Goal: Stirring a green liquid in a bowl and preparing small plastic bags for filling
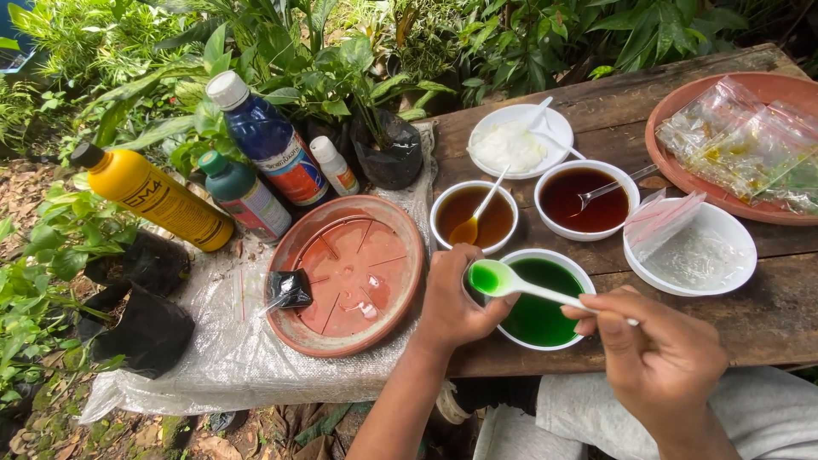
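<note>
Over the green bowl (538, 302) my right hand (660, 358) pinches the light spoon (511, 283) handle, liquid spill-prone, left hand (452, 302) gripping the rim.

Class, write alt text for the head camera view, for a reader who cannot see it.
The right hand lifts a white spoon of green liquid over a white bowl of green liquid that the left hand steadies on a wooden table. Nearby stand bowls of brown liquid, a terracotta saucer and bottles among green plants.
</note>
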